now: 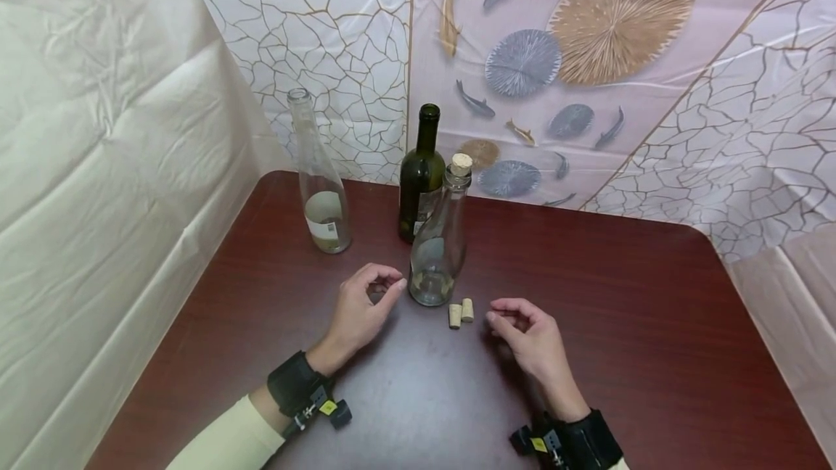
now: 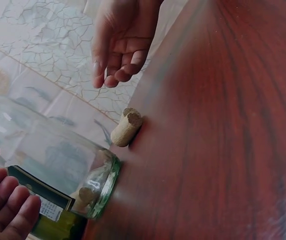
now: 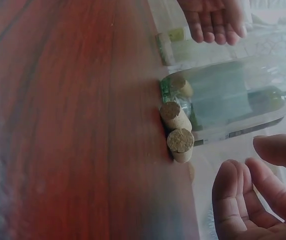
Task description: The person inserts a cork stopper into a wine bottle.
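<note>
A clear glass bottle (image 1: 439, 252) stands in the middle of the table with a cork (image 1: 461, 163) seated in its mouth. Two loose corks (image 1: 455, 315) stand side by side near its base; the right wrist view shows their round tops (image 3: 180, 141) close up. My left hand (image 1: 362, 310) is just left of the bottle, fingers loosely bent with nothing between them. To the right of the corks, my right hand (image 1: 532, 336) hovers apart from them, also holding nothing. Through the glass, the left wrist view shows a cork shape (image 2: 86, 195) near the bottle's base.
Behind the clear bottle stands a dark green bottle (image 1: 421, 180). Another clear bottle (image 1: 323, 201), uncorked, is at the back left. The dark red table (image 1: 620, 296) meets a patterned cloth (image 1: 333, 56) at its far edge and a pale cloth (image 1: 117, 165) on the left.
</note>
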Demonstrator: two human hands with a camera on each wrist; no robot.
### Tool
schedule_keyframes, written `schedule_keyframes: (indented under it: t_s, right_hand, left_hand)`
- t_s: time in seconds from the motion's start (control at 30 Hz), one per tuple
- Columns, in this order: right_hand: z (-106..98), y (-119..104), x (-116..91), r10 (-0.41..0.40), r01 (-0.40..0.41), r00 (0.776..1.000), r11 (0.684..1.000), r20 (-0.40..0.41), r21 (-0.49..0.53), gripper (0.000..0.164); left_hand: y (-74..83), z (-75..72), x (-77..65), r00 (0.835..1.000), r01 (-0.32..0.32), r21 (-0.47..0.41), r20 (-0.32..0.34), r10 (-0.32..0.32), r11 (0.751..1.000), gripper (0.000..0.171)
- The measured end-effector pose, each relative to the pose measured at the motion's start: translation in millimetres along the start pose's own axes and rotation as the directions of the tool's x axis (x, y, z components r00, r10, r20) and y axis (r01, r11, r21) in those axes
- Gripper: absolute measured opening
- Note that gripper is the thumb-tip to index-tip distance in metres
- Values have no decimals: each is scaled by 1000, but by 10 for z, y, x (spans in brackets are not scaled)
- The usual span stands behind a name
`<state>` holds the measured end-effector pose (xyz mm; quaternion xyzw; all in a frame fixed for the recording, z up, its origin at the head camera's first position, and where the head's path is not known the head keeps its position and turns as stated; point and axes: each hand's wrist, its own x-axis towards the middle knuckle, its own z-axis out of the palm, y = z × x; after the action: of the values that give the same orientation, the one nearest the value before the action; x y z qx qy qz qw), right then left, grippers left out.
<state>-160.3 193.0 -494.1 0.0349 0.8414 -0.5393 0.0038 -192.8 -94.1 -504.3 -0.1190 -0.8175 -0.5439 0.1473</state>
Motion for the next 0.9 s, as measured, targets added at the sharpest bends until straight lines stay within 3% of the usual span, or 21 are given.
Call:
schedule_keyframes:
  t_s: [0.1, 0.2, 0.33, 0.5, 0.6, 0.7, 0.9]
  right_hand:
    - [8, -30, 76, -36, 37, 999, 996, 19, -79, 23]
    - [16, -73, 200, -119, 132, 990, 974, 81, -186, 25]
    - [31, -110, 348, -214, 272, 955, 910, 207, -314, 27]
    - [80, -102, 442, -218, 345, 915, 859, 341, -377, 27]
    - [119, -89, 469, -237, 388, 895, 831, 378, -399, 25]
    - [147, -91, 474, -250, 404, 893, 811, 374, -424, 20]
    - [169, -107, 459, -233, 381, 906, 813, 353, -441, 17]
  left_hand:
    - [-11, 12, -22, 1000, 0, 17, 0, 0, 1000, 8]
    - [-9, 21, -36, 1000, -9, 22, 0, 9, 1000, 8]
    - [-3, 38, -61, 999, -39, 13, 1, 39, 999, 9]
    - [4, 45, -83, 998, -51, -3, 26, 51, 999, 10]
    - [2, 41, -75, 998, -52, -1, 35, 52, 999, 8]
    - [10, 34, -66, 997, -65, 0, 41, 65, 998, 8]
    - [4, 28, -67, 996, -76, 16, 51, 75, 997, 10]
